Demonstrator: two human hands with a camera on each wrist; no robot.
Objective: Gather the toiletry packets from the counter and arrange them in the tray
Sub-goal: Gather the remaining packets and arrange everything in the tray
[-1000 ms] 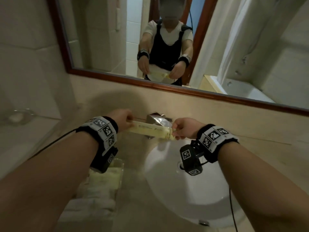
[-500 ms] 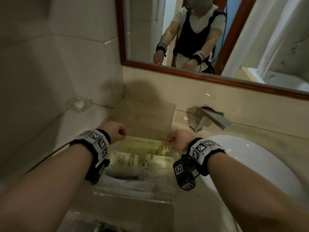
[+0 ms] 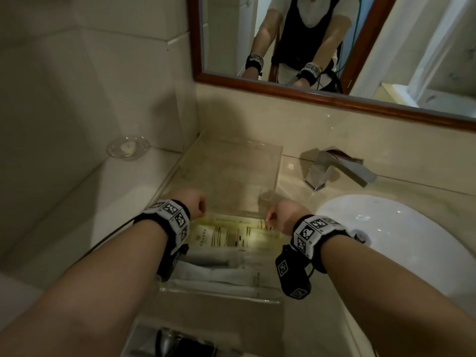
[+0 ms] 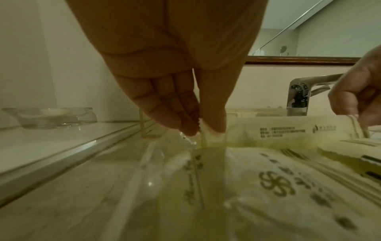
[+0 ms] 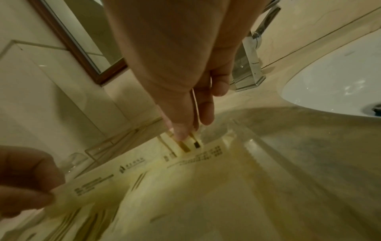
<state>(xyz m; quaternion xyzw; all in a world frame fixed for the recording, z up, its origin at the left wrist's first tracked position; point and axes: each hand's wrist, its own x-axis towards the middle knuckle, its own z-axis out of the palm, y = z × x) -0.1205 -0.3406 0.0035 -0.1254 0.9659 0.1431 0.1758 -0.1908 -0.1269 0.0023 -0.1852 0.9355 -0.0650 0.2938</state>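
A long pale-yellow toiletry packet (image 3: 237, 223) (image 4: 274, 132) (image 5: 115, 179) stretches sideways low inside the clear acrylic tray (image 3: 231, 161). My left hand (image 3: 197, 203) (image 4: 199, 130) pinches its left end between thumb and fingers. My right hand (image 3: 277, 216) (image 5: 185, 135) pinches its right end. The packet lies just behind other yellow packets (image 3: 231, 238) (image 4: 278, 179) and several white packets (image 3: 219, 274) that fill the tray's near half. Whether the held packet touches the tray floor I cannot tell.
A chrome faucet (image 3: 334, 168) and a white basin (image 3: 399, 228) lie to the right of the tray. A glass soap dish (image 3: 128, 147) sits on the ledge at the left. A wood-framed mirror (image 3: 322, 97) hangs behind. A dark object (image 3: 175, 341) lies near the counter's front.
Both hands carried the yellow packet from in front of the faucet leftwards and down into the tray, where it now sits low behind the other packets.
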